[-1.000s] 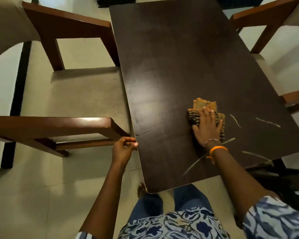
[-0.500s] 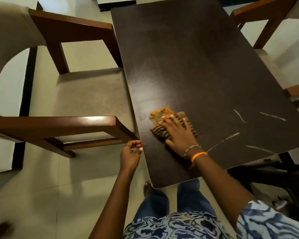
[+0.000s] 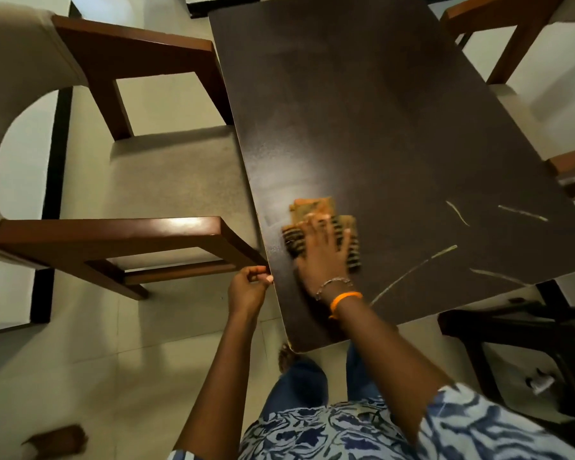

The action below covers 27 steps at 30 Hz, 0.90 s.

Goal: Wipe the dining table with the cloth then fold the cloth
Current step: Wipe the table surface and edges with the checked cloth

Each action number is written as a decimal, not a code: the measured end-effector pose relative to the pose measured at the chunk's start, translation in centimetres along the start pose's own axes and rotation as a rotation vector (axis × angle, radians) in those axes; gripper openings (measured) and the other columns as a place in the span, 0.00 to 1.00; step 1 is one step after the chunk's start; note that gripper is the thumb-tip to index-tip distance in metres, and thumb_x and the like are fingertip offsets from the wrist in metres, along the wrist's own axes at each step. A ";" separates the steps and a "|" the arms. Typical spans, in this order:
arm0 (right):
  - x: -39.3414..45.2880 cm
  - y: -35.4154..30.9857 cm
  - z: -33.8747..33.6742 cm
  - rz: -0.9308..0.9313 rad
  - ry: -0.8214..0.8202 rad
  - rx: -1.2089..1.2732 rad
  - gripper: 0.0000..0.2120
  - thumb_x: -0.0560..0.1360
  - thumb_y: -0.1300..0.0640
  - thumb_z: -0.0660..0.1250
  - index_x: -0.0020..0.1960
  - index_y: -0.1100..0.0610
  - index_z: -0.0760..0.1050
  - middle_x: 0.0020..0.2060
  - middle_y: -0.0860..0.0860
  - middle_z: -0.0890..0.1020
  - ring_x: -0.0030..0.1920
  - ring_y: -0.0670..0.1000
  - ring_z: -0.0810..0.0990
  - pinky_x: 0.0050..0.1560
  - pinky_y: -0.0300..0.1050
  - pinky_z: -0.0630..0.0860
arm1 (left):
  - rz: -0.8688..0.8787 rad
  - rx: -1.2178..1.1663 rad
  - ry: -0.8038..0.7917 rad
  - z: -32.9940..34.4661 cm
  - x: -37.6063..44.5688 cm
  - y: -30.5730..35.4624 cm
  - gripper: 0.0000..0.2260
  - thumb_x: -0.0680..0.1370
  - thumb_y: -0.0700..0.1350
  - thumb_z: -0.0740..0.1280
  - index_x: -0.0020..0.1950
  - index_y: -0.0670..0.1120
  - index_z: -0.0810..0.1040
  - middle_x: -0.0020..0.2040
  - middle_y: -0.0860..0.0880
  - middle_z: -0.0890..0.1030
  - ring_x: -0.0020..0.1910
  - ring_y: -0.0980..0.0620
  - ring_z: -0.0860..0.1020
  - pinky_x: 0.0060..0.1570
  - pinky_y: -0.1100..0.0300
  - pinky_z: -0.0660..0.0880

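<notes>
Flat-fingered is how I read my grip on the right: the right hand (image 3: 322, 250) lies spread on the folded orange-and-dark striped cloth (image 3: 319, 224), pressing it down rather than curling round it. Going from the left of the view, a wooden armchair with a pale cushioned seat (image 3: 166, 180) stands drawn up against the table's left side, one brown arm ending just beside the table edge. Next comes my left hand (image 3: 248, 288), whose thumb and fingers pinch that edge, as if to steady me. Then the dark brown rectangular dining table (image 3: 379, 111), with the cloth near its left edge, towards the near end. Further right, several pale streaks (image 3: 412, 272) lie on the wood, well apart from the cloth; whether they are smears or scratches I cannot tell. Beyond the right edge I see part of a second wooden chair (image 3: 518, 38). I judge the wiping step is in hand and folding not yet begun. Next I would sweep the cloth rightward over those streaks, keeping the palm's pressure even so the folded cloth does not bunch.
</notes>
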State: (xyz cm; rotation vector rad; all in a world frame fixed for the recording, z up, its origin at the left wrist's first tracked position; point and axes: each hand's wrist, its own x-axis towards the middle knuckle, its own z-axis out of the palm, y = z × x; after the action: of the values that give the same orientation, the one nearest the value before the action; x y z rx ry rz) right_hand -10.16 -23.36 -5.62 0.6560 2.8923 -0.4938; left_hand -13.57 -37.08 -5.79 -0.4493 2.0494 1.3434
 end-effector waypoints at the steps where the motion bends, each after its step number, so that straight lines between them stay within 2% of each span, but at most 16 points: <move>1: -0.5 -1.7 0.7 -0.095 -0.036 0.002 0.32 0.76 0.51 0.59 0.76 0.53 0.50 0.77 0.50 0.49 0.76 0.54 0.41 0.69 0.64 0.32 | -0.004 0.003 0.041 0.1 -0.1 0.0 0.12 0.74 0.38 0.69 0.58 0.43 0.76 0.57 0.43 0.80 0.56 0.46 0.78 0.57 0.52 0.74; 3: -1.4 -3.4 1.6 -0.237 -0.063 -0.002 0.30 0.76 0.50 0.59 0.75 0.53 0.53 0.76 0.50 0.52 0.76 0.53 0.43 0.69 0.63 0.31 | 0.056 0.072 0.176 0.3 -0.5 0.0 0.16 0.73 0.39 0.70 0.60 0.44 0.75 0.59 0.45 0.79 0.58 0.46 0.77 0.55 0.54 0.73; 5: -1.5 -2.3 1.7 -0.334 -0.062 -0.014 0.30 0.75 0.50 0.61 0.75 0.52 0.55 0.76 0.49 0.54 0.76 0.53 0.45 0.71 0.63 0.34 | 0.164 0.177 0.293 0.8 -1.1 0.1 0.20 0.72 0.40 0.71 0.63 0.46 0.73 0.62 0.45 0.75 0.62 0.45 0.73 0.58 0.52 0.73; 8: -0.6 2.5 0.7 -0.368 -0.041 -0.041 0.31 0.71 0.51 0.60 0.74 0.51 0.58 0.76 0.49 0.57 0.76 0.53 0.49 0.72 0.63 0.40 | 0.331 0.339 0.328 2.7 -2.4 0.9 0.21 0.73 0.40 0.69 0.66 0.47 0.71 0.66 0.46 0.70 0.66 0.45 0.67 0.63 0.51 0.68; 11: 0.5 8.7 -1.6 -0.183 0.051 -0.047 0.31 0.68 0.51 0.55 0.72 0.51 0.62 0.74 0.50 0.61 0.75 0.54 0.53 0.72 0.64 0.45 | 0.452 0.493 0.265 4.5 -3.3 1.8 0.21 0.74 0.42 0.69 0.66 0.48 0.70 0.68 0.47 0.69 0.69 0.46 0.64 0.68 0.50 0.66; 14: 1.4 15.8 -4.3 0.035 0.079 -0.053 0.30 0.73 0.55 0.62 0.73 0.51 0.59 0.75 0.50 0.58 0.76 0.53 0.49 0.72 0.63 0.43 | 0.549 0.603 0.175 5.9 -3.5 2.4 0.21 0.74 0.43 0.69 0.66 0.48 0.70 0.67 0.47 0.71 0.71 0.46 0.63 0.71 0.47 0.62; 17: 2.1 20.8 -6.6 0.249 0.121 0.002 0.29 0.74 0.56 0.62 0.73 0.52 0.57 0.76 0.50 0.56 0.76 0.53 0.48 0.72 0.64 0.43 | 0.596 0.674 0.115 6.8 -3.6 3.0 0.21 0.75 0.44 0.68 0.67 0.48 0.70 0.67 0.48 0.71 0.75 0.46 0.58 0.75 0.47 0.52; 20: 2.8 21.1 -7.2 0.423 0.129 0.039 0.29 0.74 0.56 0.60 0.74 0.52 0.56 0.76 0.50 0.54 0.76 0.53 0.47 0.72 0.65 0.42 | 0.605 0.680 0.083 7.6 -3.7 3.7 0.20 0.76 0.43 0.67 0.67 0.49 0.69 0.69 0.49 0.70 0.76 0.47 0.55 0.76 0.50 0.47; 22: 3.0 18.7 -6.7 0.486 0.152 0.054 0.30 0.74 0.55 0.61 0.74 0.52 0.56 0.76 0.50 0.54 0.76 0.53 0.46 0.71 0.66 0.41 | 0.615 0.631 0.064 8.6 -3.7 4.2 0.19 0.76 0.38 0.65 0.67 0.48 0.70 0.68 0.48 0.71 0.75 0.47 0.57 0.76 0.48 0.49; 24: 2.5 15.5 -5.3 0.366 0.125 0.044 0.31 0.74 0.54 0.60 0.75 0.51 0.54 0.76 0.50 0.51 0.76 0.53 0.44 0.70 0.66 0.39 | 0.638 0.538 0.044 9.9 -3.7 4.6 0.20 0.75 0.32 0.62 0.64 0.47 0.72 0.65 0.48 0.73 0.71 0.47 0.65 0.73 0.48 0.59; 26: 1.5 12.1 -3.7 0.135 0.041 0.029 0.30 0.75 0.52 0.58 0.75 0.50 0.53 0.77 0.49 0.50 0.76 0.53 0.43 0.70 0.65 0.37 | 0.631 0.482 0.029 11.2 -4.1 5.2 0.20 0.73 0.30 0.59 0.62 0.46 0.73 0.61 0.48 0.74 0.65 0.49 0.70 0.65 0.54 0.69; 27: 1.0 11.0 -3.2 0.032 0.007 0.035 0.29 0.75 0.50 0.56 0.75 0.50 0.54 0.76 0.50 0.52 0.76 0.54 0.44 0.70 0.64 0.37 | 0.620 0.482 0.027 12.0 -4.4 5.6 0.20 0.73 0.30 0.59 0.61 0.45 0.73 0.60 0.47 0.75 0.62 0.49 0.71 0.60 0.56 0.71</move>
State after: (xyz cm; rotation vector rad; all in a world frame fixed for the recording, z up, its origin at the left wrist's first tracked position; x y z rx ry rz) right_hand -6.36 -12.49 -5.99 0.7098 2.8807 -0.5397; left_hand -9.82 -24.11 -2.28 0.4149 2.5443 1.0890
